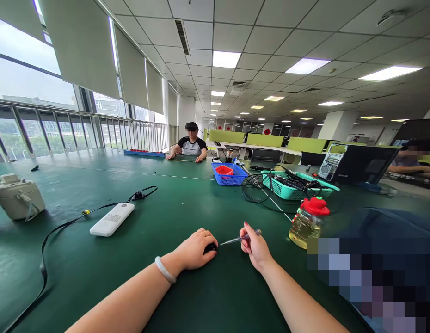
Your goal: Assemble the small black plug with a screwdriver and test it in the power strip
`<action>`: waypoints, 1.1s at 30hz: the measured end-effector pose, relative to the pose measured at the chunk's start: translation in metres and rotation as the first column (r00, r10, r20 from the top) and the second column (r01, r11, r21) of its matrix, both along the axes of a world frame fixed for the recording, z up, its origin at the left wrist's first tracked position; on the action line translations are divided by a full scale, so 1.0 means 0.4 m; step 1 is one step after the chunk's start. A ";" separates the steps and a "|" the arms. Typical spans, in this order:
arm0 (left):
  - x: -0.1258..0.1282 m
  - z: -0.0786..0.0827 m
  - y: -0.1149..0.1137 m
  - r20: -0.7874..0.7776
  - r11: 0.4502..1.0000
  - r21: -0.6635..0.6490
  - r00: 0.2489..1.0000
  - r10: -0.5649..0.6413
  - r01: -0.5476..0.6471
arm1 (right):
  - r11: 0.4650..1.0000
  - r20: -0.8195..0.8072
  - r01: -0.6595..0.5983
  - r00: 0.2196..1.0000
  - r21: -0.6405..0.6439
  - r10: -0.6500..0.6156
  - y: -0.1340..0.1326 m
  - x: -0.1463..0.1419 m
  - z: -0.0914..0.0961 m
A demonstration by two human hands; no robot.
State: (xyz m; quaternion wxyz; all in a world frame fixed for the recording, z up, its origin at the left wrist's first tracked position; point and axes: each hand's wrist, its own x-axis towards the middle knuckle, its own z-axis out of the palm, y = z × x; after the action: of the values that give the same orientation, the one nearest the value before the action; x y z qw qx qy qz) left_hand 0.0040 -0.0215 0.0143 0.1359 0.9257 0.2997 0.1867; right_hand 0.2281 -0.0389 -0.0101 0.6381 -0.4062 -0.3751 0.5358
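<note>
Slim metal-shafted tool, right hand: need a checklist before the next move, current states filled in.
1. Slim metal-shafted tool gripped in the right hand: ok.
2. Small dark rounded object held by the left hand: ok.
3. Tool touching the dark object: cannot tell; it points that way.
4. Dark object's whole surface visible: not ok, the left hand covers part.
5. Glass jar with red lid upright, apart from the right hand: ok.
6. Long black cord apart from both hands: ok.
</note>
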 end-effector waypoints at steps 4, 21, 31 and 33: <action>0.003 -0.005 -0.003 -0.008 0.999 -0.007 0.999 0.049 -0.049 | 1.000 0.019 -0.025 1.000 0.012 0.024 0.003 -0.003 -0.004; -0.375 0.002 -0.111 -0.094 0.893 0.039 0.888 0.450 -0.448 | 0.998 0.049 -0.043 0.998 0.040 0.041 -0.001 -0.014 -0.001; -0.643 0.045 -0.019 -0.086 0.679 0.126 0.674 0.734 -0.723 | 0.968 0.041 -0.224 0.972 -0.110 0.230 0.032 0.007 0.027; -0.657 0.051 -0.024 -0.033 0.617 0.095 0.617 0.786 -0.781 | 0.973 -0.036 -0.223 0.975 -0.055 0.221 0.030 0.024 0.025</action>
State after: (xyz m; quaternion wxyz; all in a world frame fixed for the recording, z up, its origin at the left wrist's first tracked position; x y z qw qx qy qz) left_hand -0.2587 -0.0310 0.0347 -0.0031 0.7125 0.6712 0.2046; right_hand 0.2375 -0.0271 -0.0002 0.5674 -0.3724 -0.3928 0.6206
